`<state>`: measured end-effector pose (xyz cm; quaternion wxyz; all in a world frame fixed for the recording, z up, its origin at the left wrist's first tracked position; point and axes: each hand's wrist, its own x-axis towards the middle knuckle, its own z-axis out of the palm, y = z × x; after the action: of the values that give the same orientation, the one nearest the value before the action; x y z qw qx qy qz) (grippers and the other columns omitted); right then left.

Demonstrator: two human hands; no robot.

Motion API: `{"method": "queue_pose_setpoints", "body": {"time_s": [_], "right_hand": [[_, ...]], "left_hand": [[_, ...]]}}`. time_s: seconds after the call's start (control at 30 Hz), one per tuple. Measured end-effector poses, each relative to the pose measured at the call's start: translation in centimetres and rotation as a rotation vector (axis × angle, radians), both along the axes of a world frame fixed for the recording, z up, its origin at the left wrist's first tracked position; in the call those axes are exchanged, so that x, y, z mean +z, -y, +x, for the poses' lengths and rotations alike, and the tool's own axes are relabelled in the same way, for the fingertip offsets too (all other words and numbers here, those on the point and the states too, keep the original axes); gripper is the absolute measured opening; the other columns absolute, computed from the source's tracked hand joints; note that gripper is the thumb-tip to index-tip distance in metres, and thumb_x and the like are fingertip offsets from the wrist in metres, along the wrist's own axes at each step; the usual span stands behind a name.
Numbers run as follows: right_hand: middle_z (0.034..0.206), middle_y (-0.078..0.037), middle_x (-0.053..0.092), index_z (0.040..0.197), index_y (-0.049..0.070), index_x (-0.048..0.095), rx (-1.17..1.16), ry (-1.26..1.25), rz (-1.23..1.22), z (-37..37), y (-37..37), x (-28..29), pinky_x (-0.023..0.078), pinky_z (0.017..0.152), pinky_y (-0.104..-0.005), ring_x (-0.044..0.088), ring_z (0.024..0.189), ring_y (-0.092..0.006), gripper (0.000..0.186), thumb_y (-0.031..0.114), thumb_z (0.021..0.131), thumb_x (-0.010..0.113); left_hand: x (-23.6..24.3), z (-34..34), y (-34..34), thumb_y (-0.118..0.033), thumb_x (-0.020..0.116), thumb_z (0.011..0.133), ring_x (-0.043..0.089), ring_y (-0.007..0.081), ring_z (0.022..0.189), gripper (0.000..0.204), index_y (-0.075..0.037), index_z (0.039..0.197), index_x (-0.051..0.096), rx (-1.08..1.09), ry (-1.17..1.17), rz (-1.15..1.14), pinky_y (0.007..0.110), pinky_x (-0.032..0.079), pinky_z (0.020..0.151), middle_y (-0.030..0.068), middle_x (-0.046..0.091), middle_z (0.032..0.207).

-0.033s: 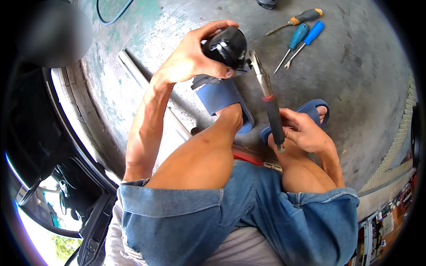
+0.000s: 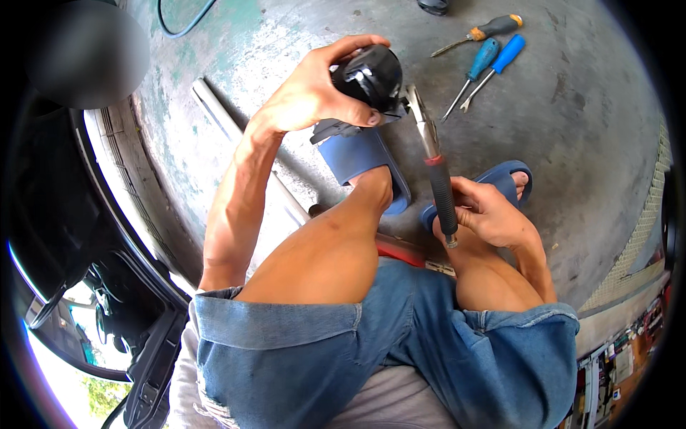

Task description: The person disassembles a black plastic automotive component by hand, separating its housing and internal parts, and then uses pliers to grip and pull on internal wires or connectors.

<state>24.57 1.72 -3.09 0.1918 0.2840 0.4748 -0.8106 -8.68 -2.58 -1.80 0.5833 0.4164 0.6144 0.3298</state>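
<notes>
No lettering, number or sign can be read on the black part (image 2: 374,76), the black-handled tool (image 2: 443,196) or the hand tools (image 2: 494,27) on the concrete floor (image 2: 557,136).

A lane of concrete floor (image 2: 493,136) is left open between the blue-handled tool (image 2: 509,53) and the right sandal (image 2: 499,171). The line from the right hand (image 2: 489,211) to the black part (image 2: 371,75) is crossed by the long-handled tool (image 2: 438,175); the part's left side is covered by the left hand (image 2: 314,93). Farther left, floor-level passage is interrupted by an angled silver tube (image 2: 214,107).
</notes>
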Motion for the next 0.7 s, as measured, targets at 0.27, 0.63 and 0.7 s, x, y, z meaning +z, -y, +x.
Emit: {"method": "queue_pose_setpoints", "body": {"time_s": [0.27,0.63,0.7], "right_hand": [[0.110,-0.015,0.063,0.134,-0.001,0.045,0.200,0.000,0.116,-0.7,0.3,-1.1,0.051,0.089,-0.0364,0.064,0.103,-0.0237,0.043,-0.010,0.092,0.051],[0.093,-0.014,0.061,0.123,0.002,0.046,0.234,0.028,0.402,-1.1,0.9,-1.9,0.050,0.079,-0.0382,0.062,0.086,-0.0287,0.042,-0.005,0.082,0.056],[0.093,-0.014,0.062,0.122,0.002,0.046,0.208,0.040,0.433,-0.9,0.9,-1.6,0.050,0.078,-0.0380,0.062,0.086,-0.0287,0.044,-0.006,0.081,0.058]], "left_hand": [[-0.6,0.8,-0.3,-0.009,0.085,0.055,0.062,0.0175,0.101,0.083,-0.006,0.134,0.058,-0.031,-0.014,-0.076,0.031,0.047,0.097,0.0079,0.067,0.109],[-0.7,0.7,-2.4,-0.016,0.085,0.056,0.063,0.0188,0.100,0.081,-0.002,0.131,0.058,-0.127,-0.091,-0.056,0.031,0.048,0.095,0.0105,0.068,0.108],[-0.5,0.9,-2.9,-0.016,0.085,0.057,0.064,0.0196,0.099,0.080,-0.003,0.132,0.058,-0.168,-0.139,-0.048,0.031,0.048,0.095,0.0105,0.068,0.108]]}}
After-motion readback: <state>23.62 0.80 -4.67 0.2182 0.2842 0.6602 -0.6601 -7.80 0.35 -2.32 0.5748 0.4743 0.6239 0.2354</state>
